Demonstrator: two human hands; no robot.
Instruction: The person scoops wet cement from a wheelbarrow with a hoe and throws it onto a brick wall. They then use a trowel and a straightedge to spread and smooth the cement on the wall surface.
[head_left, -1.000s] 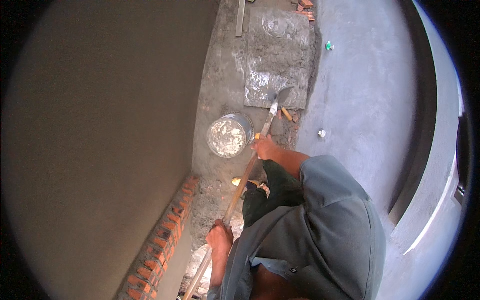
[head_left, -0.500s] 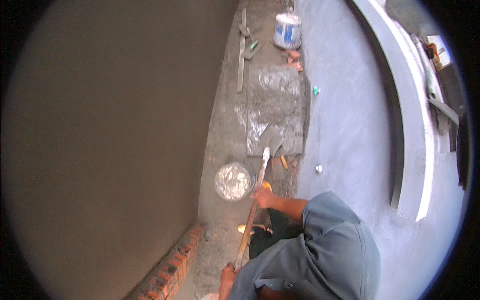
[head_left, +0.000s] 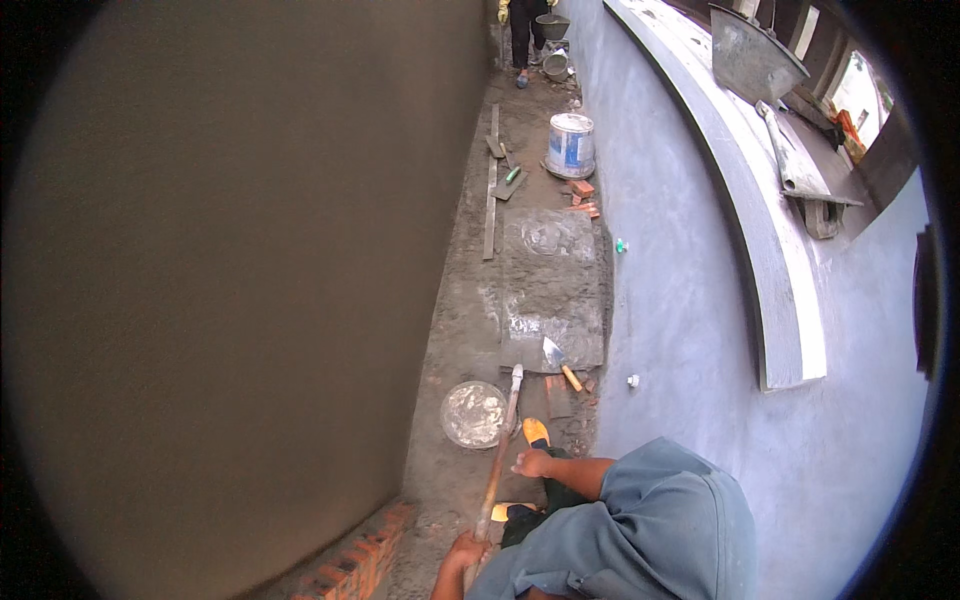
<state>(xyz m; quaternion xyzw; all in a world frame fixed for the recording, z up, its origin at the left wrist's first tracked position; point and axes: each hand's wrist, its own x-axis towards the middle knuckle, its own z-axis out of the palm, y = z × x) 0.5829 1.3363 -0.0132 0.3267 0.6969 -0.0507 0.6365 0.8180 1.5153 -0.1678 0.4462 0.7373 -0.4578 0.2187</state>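
Observation:
My left hand (head_left: 467,551) is wrapped round the lower part of a long wooden shovel handle (head_left: 493,478). Just right of that handle is my right hand (head_left: 531,462), its fingers loosely parted and seemingly off the wood. The handle runs up to a whitish socket at the near edge of a mortar-smeared board (head_left: 552,290); the shovel blade blends into the grey there. Left of the handle stands a round tub (head_left: 473,414) with pale, lumpy material inside. A pointed trowel (head_left: 570,377) with a wooden grip lies on the board's near right corner.
A tall grey-brown wall (head_left: 230,250) bounds the left, low brickwork (head_left: 355,562) at its foot. Right stands a bluish wall (head_left: 680,280). Farther along are a paint bucket (head_left: 571,146), bricks (head_left: 581,188), a straightedge (head_left: 491,190), a green-handled trowel (head_left: 512,180) and another person (head_left: 521,40).
The view has tilted up, bringing another person in at the top. The shovel has drawn back toward me, uncovering the pointed trowel. My right hand has come off the handle.

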